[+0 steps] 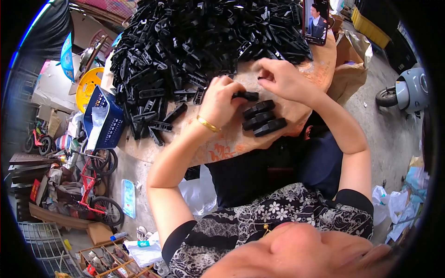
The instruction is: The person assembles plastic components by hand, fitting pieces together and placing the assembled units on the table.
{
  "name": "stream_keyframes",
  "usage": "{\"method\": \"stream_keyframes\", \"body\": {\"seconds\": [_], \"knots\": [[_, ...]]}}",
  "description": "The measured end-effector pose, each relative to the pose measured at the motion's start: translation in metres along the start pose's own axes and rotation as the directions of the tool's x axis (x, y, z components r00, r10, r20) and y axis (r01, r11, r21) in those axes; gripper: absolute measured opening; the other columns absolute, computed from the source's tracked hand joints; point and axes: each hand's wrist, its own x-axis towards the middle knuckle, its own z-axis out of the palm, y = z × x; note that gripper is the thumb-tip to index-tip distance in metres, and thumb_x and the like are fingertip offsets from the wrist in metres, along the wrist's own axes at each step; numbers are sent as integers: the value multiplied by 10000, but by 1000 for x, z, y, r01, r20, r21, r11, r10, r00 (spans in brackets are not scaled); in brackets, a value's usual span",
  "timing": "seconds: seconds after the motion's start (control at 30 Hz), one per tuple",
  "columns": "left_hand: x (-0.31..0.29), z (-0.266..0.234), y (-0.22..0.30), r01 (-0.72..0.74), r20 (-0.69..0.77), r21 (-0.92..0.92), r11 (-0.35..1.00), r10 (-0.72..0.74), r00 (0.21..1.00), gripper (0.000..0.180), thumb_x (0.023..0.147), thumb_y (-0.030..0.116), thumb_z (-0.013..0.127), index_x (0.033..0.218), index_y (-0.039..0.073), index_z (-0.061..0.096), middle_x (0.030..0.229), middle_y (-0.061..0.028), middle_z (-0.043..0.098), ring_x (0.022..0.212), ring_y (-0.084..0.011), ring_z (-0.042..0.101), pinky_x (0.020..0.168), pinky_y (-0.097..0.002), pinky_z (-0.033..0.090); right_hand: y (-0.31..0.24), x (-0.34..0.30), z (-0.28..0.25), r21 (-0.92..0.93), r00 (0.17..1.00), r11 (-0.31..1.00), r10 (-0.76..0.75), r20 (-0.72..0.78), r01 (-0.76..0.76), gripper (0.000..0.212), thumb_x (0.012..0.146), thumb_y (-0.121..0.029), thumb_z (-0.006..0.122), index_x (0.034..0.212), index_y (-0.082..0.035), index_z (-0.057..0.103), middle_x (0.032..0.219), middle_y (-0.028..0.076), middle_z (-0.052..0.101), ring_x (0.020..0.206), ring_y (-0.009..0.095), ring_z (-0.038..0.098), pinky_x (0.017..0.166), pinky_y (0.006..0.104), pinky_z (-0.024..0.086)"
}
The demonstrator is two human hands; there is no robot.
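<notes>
My left hand (pixel 219 103), with a gold bangle at the wrist, is closed around a black plastic piece (pixel 248 96) whose end sticks out past the fingers. To its right, my right hand (pixel 285 79) is raised over the table with thumb and fingers pinched together. Whatever is between those fingertips is too small or hidden to make out. Just below the hands, several stubby black pieces (pixel 264 118) lie side by side in a short stack. A big heap of loose, long black plastic parts (pixel 185 41) spreads beyond both hands, some scattered near my left wrist.
The round, worn table (pixel 320 69) has its near edge by my lap. A phone (pixel 316 21) stands upright at the far right. A blue basket (pixel 103 118) is by the left edge. Red small bikes (pixel 88 185) stand on the left; a grey scooter (pixel 410 90) is at right.
</notes>
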Motion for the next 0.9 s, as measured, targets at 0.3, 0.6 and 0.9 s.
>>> {"method": "stream_keyframes", "body": {"seconds": [0.3,0.6,0.9], "knots": [[-2,6,1,75,11,-191,979,-74,997,236,701,96,750,911,25,669,842,-109,613,718,-258,620,671,-331,506,-5,-2,27,592,976,777,-142,-164,213,280,817,-15,617,1097,-7,604,960,86,628,897,172,603,797,288,496],[-1,-2,6,216,85,-170,961,-204,975,220,661,130,770,817,12,667,808,-123,611,780,-304,602,707,-365,490,4,-14,3,11,962,963,-268,-54,269,191,686,-66,695,844,-19,601,820,140,591,812,327,573,719,387,454],[4,-2,4,206,95,-191,960,-190,977,190,640,104,773,747,-4,660,755,-120,601,725,-299,600,663,-360,488,13,-8,0,12,929,929,-369,-30,369,156,670,-88,700,782,-38,604,777,117,577,787,324,577,693,406,458]]}}
